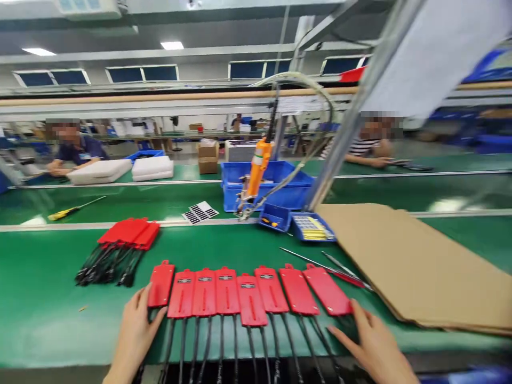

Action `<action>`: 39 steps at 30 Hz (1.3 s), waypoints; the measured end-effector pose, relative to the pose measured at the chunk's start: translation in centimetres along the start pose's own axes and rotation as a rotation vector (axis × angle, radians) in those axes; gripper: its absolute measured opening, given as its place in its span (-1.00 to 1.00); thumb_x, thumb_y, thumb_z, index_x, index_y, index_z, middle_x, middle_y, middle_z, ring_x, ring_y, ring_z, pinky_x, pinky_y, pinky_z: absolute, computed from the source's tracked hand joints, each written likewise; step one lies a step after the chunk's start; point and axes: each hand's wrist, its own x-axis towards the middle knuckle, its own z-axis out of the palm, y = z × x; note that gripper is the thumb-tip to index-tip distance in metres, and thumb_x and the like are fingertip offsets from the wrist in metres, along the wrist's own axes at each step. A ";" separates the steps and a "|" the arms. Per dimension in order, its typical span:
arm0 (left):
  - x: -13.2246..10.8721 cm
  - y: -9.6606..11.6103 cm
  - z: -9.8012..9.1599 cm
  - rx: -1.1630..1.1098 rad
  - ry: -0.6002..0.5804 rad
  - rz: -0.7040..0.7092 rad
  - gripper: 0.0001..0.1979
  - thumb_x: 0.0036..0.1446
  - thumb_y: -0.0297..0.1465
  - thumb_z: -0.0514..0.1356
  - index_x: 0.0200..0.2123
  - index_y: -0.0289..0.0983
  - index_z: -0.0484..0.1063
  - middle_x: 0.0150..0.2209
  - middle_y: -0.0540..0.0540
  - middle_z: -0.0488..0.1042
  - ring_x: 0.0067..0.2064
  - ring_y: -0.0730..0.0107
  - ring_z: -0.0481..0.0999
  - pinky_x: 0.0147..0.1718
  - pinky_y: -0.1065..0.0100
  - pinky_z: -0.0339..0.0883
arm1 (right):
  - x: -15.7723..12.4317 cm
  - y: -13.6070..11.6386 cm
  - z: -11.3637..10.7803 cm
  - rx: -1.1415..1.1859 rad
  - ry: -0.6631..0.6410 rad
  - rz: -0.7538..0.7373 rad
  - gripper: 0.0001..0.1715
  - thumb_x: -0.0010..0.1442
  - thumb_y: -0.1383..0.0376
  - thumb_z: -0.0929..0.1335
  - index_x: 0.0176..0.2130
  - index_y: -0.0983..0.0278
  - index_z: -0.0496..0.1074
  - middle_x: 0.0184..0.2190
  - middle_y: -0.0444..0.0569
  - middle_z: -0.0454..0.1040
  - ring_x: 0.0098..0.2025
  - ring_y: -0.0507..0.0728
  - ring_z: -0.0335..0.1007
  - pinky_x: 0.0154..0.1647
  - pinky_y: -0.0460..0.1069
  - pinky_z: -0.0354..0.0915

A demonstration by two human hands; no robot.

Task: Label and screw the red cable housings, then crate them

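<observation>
Plates [228, 293], red, eight, are lined up on green bench [40, 325] | dark labels [205, 279] are seen on five, none on three | leftmost plate [162, 282] is touched by left hand [135, 332], rightmost plate [328, 290] by right hand [374, 341]; firm grip cannot be told.

1. The head camera looks forward and down from the near edge of the green workbench [36, 320].
2. Left hand [133, 328] and right hand [370, 341] appear close; windows [125, 74] stand well beyond.
</observation>
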 end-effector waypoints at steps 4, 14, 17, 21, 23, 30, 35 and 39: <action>0.5 -0.8 1.2 0.174 -0.043 0.054 -0.30 0.15 0.03 -0.09 0.06 -0.43 0.37 -0.02 -0.39 0.34 -0.08 -0.09 0.36 -0.04 0.00 0.29 | -0.3 -1.5 -0.8 -0.094 0.021 -0.030 -0.01 0.26 -0.23 0.02 0.16 0.56 0.23 -0.12 0.32 0.34 -0.14 0.33 0.39 -0.13 0.16 0.40; 1.4 -1.1 -3.3 -0.043 -0.430 -0.522 -0.28 0.06 0.10 -0.12 0.14 -0.21 0.25 -0.31 -0.09 0.59 -0.14 -0.02 0.55 -0.26 0.23 0.31 | 1.1 -2.3 -3.7 0.435 -0.361 0.264 -0.29 0.34 0.02 -0.05 0.26 0.41 0.02 -0.23 0.12 0.49 -0.23 0.18 0.49 -0.18 0.04 0.40; 1.6 -2.5 -3.8 -0.047 -0.450 -0.567 -0.22 0.02 0.13 -0.11 0.17 -0.22 0.25 -0.29 -0.06 0.60 -0.12 0.02 0.54 -0.24 0.23 0.31 | 1.3 -2.9 -4.1 0.208 -0.353 0.285 -0.35 0.33 0.10 -0.04 0.21 0.38 0.14 -0.30 0.09 0.47 -0.33 0.21 0.46 -0.26 0.07 0.38; 1.1 -3.9 -3.0 0.008 -0.479 -0.517 -0.22 0.04 0.10 -0.13 0.14 -0.30 0.33 -0.29 -0.11 0.59 -0.25 -0.01 0.56 -0.31 0.20 0.35 | 1.1 -5.3 -3.9 -0.178 -0.122 0.132 -0.42 0.34 0.13 0.02 0.00 0.37 0.40 -0.25 0.18 0.37 -0.29 0.27 0.40 -0.31 0.11 0.36; 0.5 -4.3 -2.3 0.061 -0.441 -0.432 -0.26 0.06 0.09 -0.14 0.08 -0.27 0.41 -0.28 -0.17 0.57 -0.25 -0.03 0.55 -0.31 0.16 0.37 | 0.7 -7.0 -3.3 -0.144 -0.059 0.027 -0.45 0.35 0.06 0.09 0.02 0.36 0.39 -0.22 0.16 0.34 -0.25 0.24 0.38 -0.28 0.09 0.39; -0.2 -3.4 -0.9 0.064 -0.266 -0.126 -0.26 0.10 0.11 -0.14 0.12 -0.24 0.36 0.06 -0.25 0.38 0.03 0.02 0.45 0.01 0.06 0.35 | -0.5 -10.7 -1.9 0.040 -0.208 -0.019 -0.41 0.26 0.18 0.17 0.18 0.45 0.23 -0.06 0.30 0.30 -0.24 0.27 0.43 -0.33 0.11 0.42; -0.4 -1.9 0.1 -0.021 -0.230 -0.089 -0.25 0.07 0.13 -0.08 0.13 -0.25 0.34 0.14 -0.26 0.32 0.09 -0.02 0.40 0.04 0.03 0.34 | 0.0 -10.7 -3.6 0.495 -0.358 0.145 -0.39 0.33 0.17 0.00 0.25 0.34 0.11 -0.21 0.13 0.43 -0.31 0.16 0.44 -0.31 0.03 0.42; -0.8 -1.6 0.8 0.022 -0.171 -0.023 -0.23 0.10 0.12 -0.12 0.12 -0.33 0.34 0.13 -0.34 0.30 0.11 -0.09 0.36 0.11 -0.04 0.25 | -0.1 -9.9 -4.1 0.497 -0.351 0.169 -0.38 0.29 0.09 0.05 0.19 0.32 0.21 -0.21 0.10 0.42 -0.24 0.17 0.44 -0.19 0.06 0.42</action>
